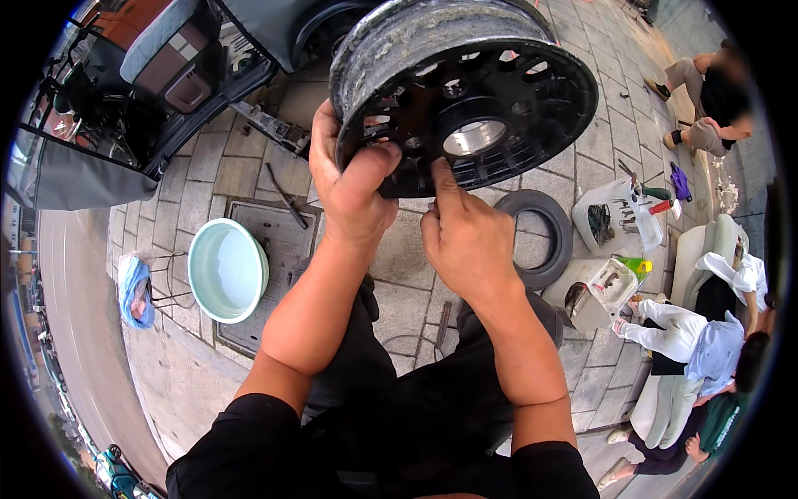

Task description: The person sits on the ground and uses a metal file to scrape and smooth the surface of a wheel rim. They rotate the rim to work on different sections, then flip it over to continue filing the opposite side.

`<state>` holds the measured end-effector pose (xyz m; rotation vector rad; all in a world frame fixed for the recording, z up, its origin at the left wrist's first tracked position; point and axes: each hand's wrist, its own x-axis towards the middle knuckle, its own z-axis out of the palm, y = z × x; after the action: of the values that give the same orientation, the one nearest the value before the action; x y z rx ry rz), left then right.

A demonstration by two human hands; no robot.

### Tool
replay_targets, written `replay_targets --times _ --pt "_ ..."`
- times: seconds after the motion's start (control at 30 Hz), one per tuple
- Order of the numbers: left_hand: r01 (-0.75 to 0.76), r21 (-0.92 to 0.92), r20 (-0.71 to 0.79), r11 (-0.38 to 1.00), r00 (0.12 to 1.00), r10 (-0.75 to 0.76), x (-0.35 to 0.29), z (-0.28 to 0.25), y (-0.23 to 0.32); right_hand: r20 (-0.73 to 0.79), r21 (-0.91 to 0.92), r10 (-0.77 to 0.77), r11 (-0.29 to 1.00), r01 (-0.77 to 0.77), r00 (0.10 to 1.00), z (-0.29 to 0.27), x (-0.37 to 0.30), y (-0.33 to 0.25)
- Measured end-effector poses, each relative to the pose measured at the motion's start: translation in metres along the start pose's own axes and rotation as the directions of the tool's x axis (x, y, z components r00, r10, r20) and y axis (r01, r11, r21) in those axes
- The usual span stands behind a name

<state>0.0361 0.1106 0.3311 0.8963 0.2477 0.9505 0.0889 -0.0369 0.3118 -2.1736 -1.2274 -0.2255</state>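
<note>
A black wheel rim (532, 133) with a dirty grey barrel is held up, tilted, its round hub hole toward me. My left hand (353, 179) grips the rim's left edge, thumb across the face and fingers round behind. From below, my right hand (474, 237) touches the face with its outstretched index finger, just under the hub hole. The thumb of that hand stands apart; its other fingers are curled and partly hidden. Beneath the rim, a black tyre (555, 249) lies on the paving, right of my right hand.
A pale green basin (229, 270) stands left beside a metal cover plate (249, 333). White tubs (611, 216) with tools are at right. A three-wheeled vehicle (183, 75) fills the upper left. Several people (706, 104) sit along the right; a road runs far left.
</note>
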Motion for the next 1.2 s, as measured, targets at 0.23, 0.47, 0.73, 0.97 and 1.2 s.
replay_targets --times 0.23,0.47,0.73,0.97,1.2 --pt "-0.021 -0.083 -0.077 0.996 0.997 0.014 0.005 -0.012 0.001 -0.076 0.229 0.019 0.973 -0.001 0.997 0.007 -0.011 -0.01" --pt "0.0 -0.178 -0.061 0.984 0.998 -0.011 0.006 -0.009 0.0 -0.057 0.327 0.091 0.943 -0.067 0.994 0.003 -0.004 -0.01" --pt "-0.018 -0.269 0.044 0.963 0.999 0.031 0.008 0.0 0.013 -0.17 0.296 -0.043 0.951 0.092 0.984 0.0 0.002 -0.005" --pt "-0.019 -0.321 0.029 0.947 0.999 0.03 0.013 -0.004 0.014 -0.276 0.375 -0.124 0.899 0.226 0.953 0.004 -0.002 -0.001" --pt "0.035 -0.384 0.041 0.923 0.999 -0.021 0.014 -0.008 0.013 -0.266 0.416 -0.109 0.883 0.216 0.958 -0.001 0.0 -0.002"
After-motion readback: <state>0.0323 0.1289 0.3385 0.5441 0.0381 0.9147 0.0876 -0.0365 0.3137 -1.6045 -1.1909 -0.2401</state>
